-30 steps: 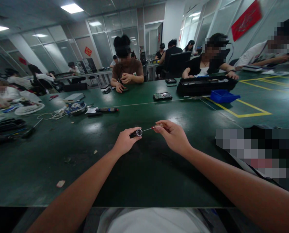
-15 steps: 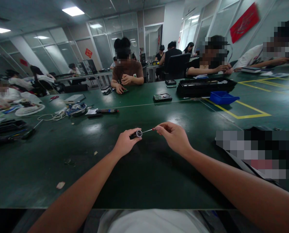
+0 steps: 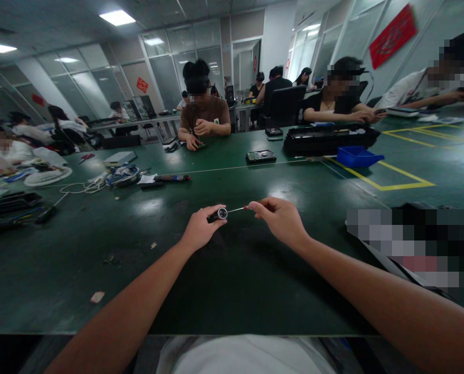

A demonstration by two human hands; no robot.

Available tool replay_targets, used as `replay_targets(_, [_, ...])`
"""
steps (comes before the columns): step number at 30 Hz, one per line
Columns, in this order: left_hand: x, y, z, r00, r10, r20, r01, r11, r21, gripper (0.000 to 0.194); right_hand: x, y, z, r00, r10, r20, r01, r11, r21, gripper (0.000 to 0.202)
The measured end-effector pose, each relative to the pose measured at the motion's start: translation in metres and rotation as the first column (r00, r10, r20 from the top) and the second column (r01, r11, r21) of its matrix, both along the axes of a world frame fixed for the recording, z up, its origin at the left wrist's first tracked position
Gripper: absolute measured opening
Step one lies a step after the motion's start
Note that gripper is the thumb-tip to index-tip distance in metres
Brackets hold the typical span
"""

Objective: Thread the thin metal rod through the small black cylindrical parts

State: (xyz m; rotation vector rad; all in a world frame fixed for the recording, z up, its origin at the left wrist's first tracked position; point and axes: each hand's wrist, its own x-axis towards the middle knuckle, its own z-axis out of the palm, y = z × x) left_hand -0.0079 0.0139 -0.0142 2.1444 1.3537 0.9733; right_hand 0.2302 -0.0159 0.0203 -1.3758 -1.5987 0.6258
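Observation:
My left hand [image 3: 201, 228] is closed around a small black cylinder [image 3: 221, 213] with a pale ring at its open end, which faces me. What kind of part the cylinder is I cannot make out. My right hand [image 3: 281, 218] pinches the red handle of a thin screwdriver [image 3: 237, 209]. The metal shaft points left, and its tip is at the right edge of the cylinder's ring. Whether the tip is inside or only touching is too small to tell. Both hands are above the green table [image 3: 255, 291].
Beyond my hands lie a hard drive [image 3: 260, 156], a long black casing [image 3: 331, 139] and a blue tray [image 3: 358, 156]. To the left are a dark pen-like tool [image 3: 172, 178], a tangle of cable [image 3: 82, 188] and a white fan grille [image 3: 48, 176]. A person [image 3: 204, 117] sits opposite.
Both hands hold nearly the same pose; the cylinder has shifted very slightly left. At the far right side of the table, a co-worker's hands have moved right.

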Motion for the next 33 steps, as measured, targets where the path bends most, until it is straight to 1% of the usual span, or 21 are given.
replay_targets(4, [-0.0001, -0.0002, 0.0, 1.0, -0.004, 0.003, 0.004, 1.0, 0.004, 0.039, 0.0002, 0.0004, -0.0017, 0.999, 0.031, 0.012, -0.031, 0.999, -0.004, 0.041])
replay_targets(7, [0.0002, -0.0012, 0.001, 1.0, -0.009, -0.001, 0.009, 1.0, 0.005, 0.04, -0.0001, -0.0003, -0.0022, 0.997, 0.069, 0.017, -0.069, 0.998, 0.011, 0.038])
replay_targets(10, [0.0002, -0.0017, 0.0021, 1.0, -0.004, -0.011, 0.004, 1.0, 0.008, 0.04, -0.0004, -0.0016, -0.0022, 0.995, 0.091, 0.042, -0.093, 0.994, 0.056, 0.032])
replay_targets(14, [-0.0005, -0.0013, 0.0022, 1.0, 0.0, -0.015, 0.0, 1.0, 0.012, 0.04, 0.0003, -0.002, -0.0048, 0.982, 0.185, 0.043, -0.189, 0.977, 0.102, 0.021])
replay_targets(19, [0.0013, -0.0032, 0.0033, 0.999, 0.003, -0.039, -0.002, 1.0, 0.028, 0.039, -0.0007, -0.0028, -0.0056, 0.958, 0.25, 0.137, -0.264, 0.961, 0.089, 0.022])
replay_targets(22, [0.0042, -0.0056, 0.0054, 0.996, 0.004, -0.094, 0.0, 0.999, 0.043, 0.039, -0.003, -0.0051, -0.003, 0.948, 0.25, 0.198, -0.273, 0.957, 0.096, 0.033])
replay_targets(23, [0.0051, -0.0063, 0.0059, 0.994, 0.003, -0.112, 0.002, 0.999, 0.043, 0.039, -0.0038, -0.0058, -0.0023, 0.948, 0.238, 0.213, -0.264, 0.958, 0.107, 0.034])
replay_targets(26, [0.0067, -0.0075, 0.0066, 0.99, -0.001, -0.143, 0.007, 0.999, 0.041, 0.039, -0.0052, -0.0069, -0.0025, 0.96, 0.174, 0.218, -0.205, 0.97, 0.128, 0.026])
replay_targets(28, [0.0067, -0.0077, 0.0069, 0.989, 0.0, -0.145, 0.007, 0.999, 0.048, 0.039, -0.005, -0.0067, -0.004, 0.966, 0.157, 0.204, -0.188, 0.972, 0.144, 0.024])
replay_targets(31, [0.0063, -0.0081, 0.0075, 0.99, 0.006, -0.142, 0.002, 0.998, 0.059, 0.038, -0.0035, -0.0059, -0.0053, 0.964, 0.191, 0.185, -0.226, 0.955, 0.191, 0.017])
replay_targets(33, [0.0066, -0.0086, 0.0077, 0.989, -0.001, -0.146, 0.01, 0.998, 0.061, 0.038, -0.0023, -0.0057, -0.0039, 0.961, 0.205, 0.186, -0.24, 0.952, 0.188, 0.016])
